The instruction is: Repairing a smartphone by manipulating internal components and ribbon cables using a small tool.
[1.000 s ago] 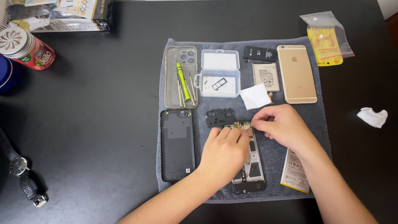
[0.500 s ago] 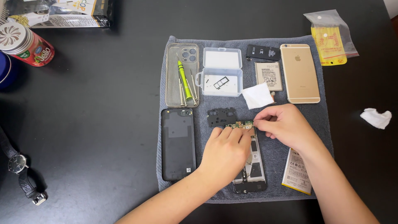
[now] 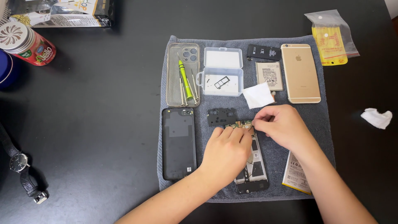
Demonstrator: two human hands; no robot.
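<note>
Both hands — left hand (image 3: 226, 151) flat on the opened phone (image 3: 253, 166), right hand (image 3: 280, 126) pinching the small circuit board (image 3: 242, 123) (near the towel's (image 3: 323, 137) centre) — should lift it gently.

Both forearms enter from the bottom edge, bare to the elbow, and converge toward the middle. The left hand (image 3: 226, 155) lies palm down, knuckles up, wrist nearly straight in line with its forearm, which runs up from the lower left. Its fingers (image 3: 232, 133) stretch forward close together, tips bent slightly down and pressing flat. The right hand (image 3: 282, 126) comes in from the lower right, its wrist bent inward so the hand points left toward the other. Its fingers (image 3: 260, 123) curl in a loose fist, thumb and forefinger brought together in a pinch at the tip. The two hands' fingertips sit just beside each other, almost touching.
</note>
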